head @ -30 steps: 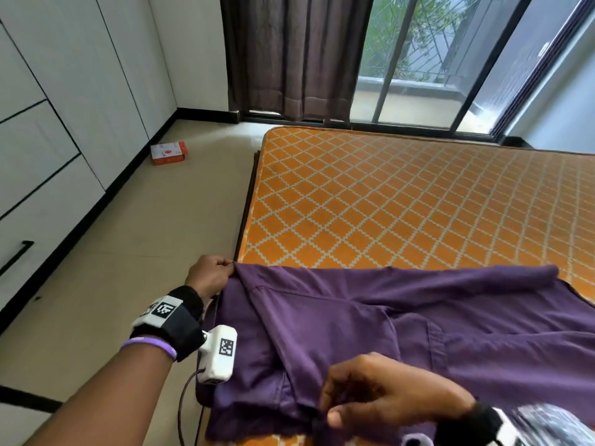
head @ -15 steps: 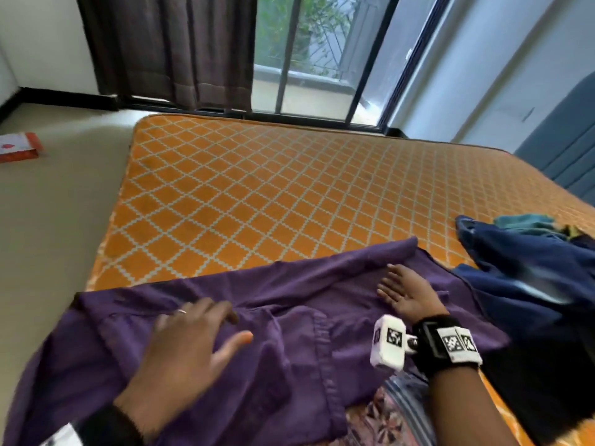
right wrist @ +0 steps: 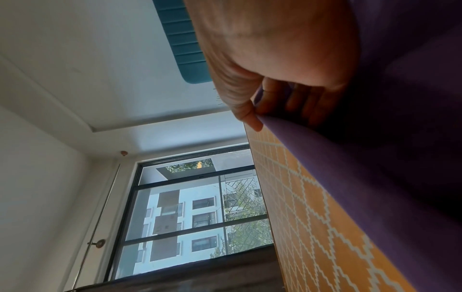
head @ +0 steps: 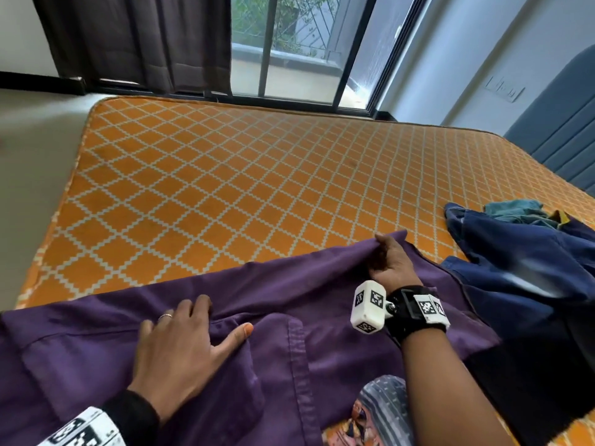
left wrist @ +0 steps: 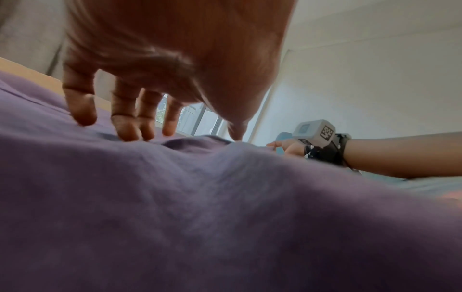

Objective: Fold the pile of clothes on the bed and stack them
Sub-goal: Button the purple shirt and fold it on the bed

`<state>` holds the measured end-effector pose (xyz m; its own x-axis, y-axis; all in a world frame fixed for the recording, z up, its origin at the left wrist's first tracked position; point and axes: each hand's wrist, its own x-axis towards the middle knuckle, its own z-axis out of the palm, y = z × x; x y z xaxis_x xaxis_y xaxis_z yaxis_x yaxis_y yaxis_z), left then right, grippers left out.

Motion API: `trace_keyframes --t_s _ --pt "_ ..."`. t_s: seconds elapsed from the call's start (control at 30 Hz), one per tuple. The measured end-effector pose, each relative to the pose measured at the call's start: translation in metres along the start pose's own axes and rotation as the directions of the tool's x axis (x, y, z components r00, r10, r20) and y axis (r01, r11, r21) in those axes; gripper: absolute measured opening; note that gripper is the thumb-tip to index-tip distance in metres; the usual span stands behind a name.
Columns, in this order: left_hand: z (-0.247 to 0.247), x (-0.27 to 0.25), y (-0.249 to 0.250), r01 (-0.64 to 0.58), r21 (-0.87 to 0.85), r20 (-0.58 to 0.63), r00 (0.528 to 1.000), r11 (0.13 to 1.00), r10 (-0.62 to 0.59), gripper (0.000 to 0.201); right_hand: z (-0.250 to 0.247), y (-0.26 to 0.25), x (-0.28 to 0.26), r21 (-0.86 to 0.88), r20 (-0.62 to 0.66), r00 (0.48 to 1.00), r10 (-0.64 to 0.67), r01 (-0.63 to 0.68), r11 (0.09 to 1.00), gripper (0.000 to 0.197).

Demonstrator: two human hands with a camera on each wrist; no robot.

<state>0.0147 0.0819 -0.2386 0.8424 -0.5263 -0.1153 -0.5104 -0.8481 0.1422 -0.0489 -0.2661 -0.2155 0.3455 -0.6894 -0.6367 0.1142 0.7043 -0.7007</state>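
Note:
A purple garment [head: 289,317] lies spread along the near edge of the orange patterned mattress [head: 225,175]. My left hand [head: 180,342] presses flat on its middle with fingers spread; in the left wrist view the fingertips [left wrist: 127,130] touch the purple cloth [left wrist: 225,207]. My right hand [head: 388,262] pinches the garment's far right edge and lifts it a little; the right wrist view shows thumb and fingers [right wrist: 265,110] curled round the purple fabric [right wrist: 375,158]. A pile of dark blue clothes [head: 521,272] with a teal piece [head: 515,210] lies at the right.
A grey and orange patterned cloth [head: 376,413] shows beneath the purple garment at the near edge. A blue headboard [head: 560,140] stands at the far right. Beyond the mattress are a window [head: 289,46] and a dark curtain [head: 138,40]. Bare floor [head: 32,149] lies left.
The view swung right from the bed's left corner. My left hand let go of the garment's corner and now presses flat; my right hand, flat half a second ago, now pinches the edge.

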Motion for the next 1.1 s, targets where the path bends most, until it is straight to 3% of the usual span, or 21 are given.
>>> trace_keyframes --t_s 0.2,0.27,0.33,0.43,0.5,0.57,0.7,0.8,0.9,1.0,1.03,1.1 --pt "0.001 -0.003 0.017 -0.188 -0.045 -0.087 0.979 0.981 0.183 0.074 -0.01 -0.008 0.003 0.029 -0.071 0.997 -0.011 0.013 0.999 0.014" --pt "0.006 -0.006 0.017 -0.234 -0.023 -0.071 0.97 0.972 0.232 0.069 -0.013 -0.01 -0.008 -0.035 -0.1 0.994 0.034 -0.037 0.999 0.029" --pt "0.011 -0.007 0.014 -0.259 -0.013 -0.067 0.964 0.966 0.257 0.065 -0.019 -0.012 -0.008 -0.051 -0.114 0.993 -0.006 0.0 0.999 0.039" --pt "0.008 -0.005 0.012 -0.285 -0.041 -0.082 0.956 0.958 0.281 0.074 -0.053 -0.017 0.073 -0.079 -0.17 0.965 -0.199 0.188 0.979 0.076" --pt "0.001 -0.006 0.011 -0.284 -0.114 -0.105 0.956 0.952 0.273 0.079 -0.06 -0.023 0.078 -0.037 -0.196 0.924 -0.329 0.328 0.944 0.049" --pt "-0.007 -0.007 0.009 -0.265 -0.203 -0.13 0.961 0.943 0.242 0.075 -0.044 -0.025 0.024 -0.088 -0.243 0.891 -0.384 0.374 0.923 0.031" --pt "-0.023 -0.012 0.006 -0.244 -0.318 -0.158 0.966 0.916 0.202 0.058 -0.063 -0.029 0.018 -0.225 -0.282 0.846 -0.453 0.4 0.888 0.027" --pt "-0.024 -0.014 0.001 -0.319 -0.369 -0.104 0.947 0.873 0.303 0.043 -0.084 -0.032 0.02 -0.368 -0.313 0.798 -0.516 0.399 0.84 0.034" --pt "-0.018 -0.014 -0.003 -0.349 -0.364 -0.112 0.937 0.864 0.331 0.028 -0.095 -0.027 0.021 -0.617 -0.264 0.8 -0.538 0.289 0.732 0.035" --pt "-0.017 -0.007 -0.008 -0.367 -0.328 -0.22 0.926 0.871 0.307 0.039 -0.092 -0.033 0.018 -0.868 -0.193 0.691 -0.696 0.21 0.449 0.021" --pt "-0.017 -0.003 -0.011 -0.344 -0.296 -0.212 0.933 0.891 0.289 0.043 -0.086 -0.036 0.014 -0.898 -0.123 0.657 -0.743 0.245 0.365 0.019" --pt "-0.01 0.007 -0.023 -0.251 -0.197 -0.097 0.967 0.948 0.236 0.056 -0.071 -0.038 0.017 -0.89 0.125 0.672 -0.73 0.401 0.216 0.018"
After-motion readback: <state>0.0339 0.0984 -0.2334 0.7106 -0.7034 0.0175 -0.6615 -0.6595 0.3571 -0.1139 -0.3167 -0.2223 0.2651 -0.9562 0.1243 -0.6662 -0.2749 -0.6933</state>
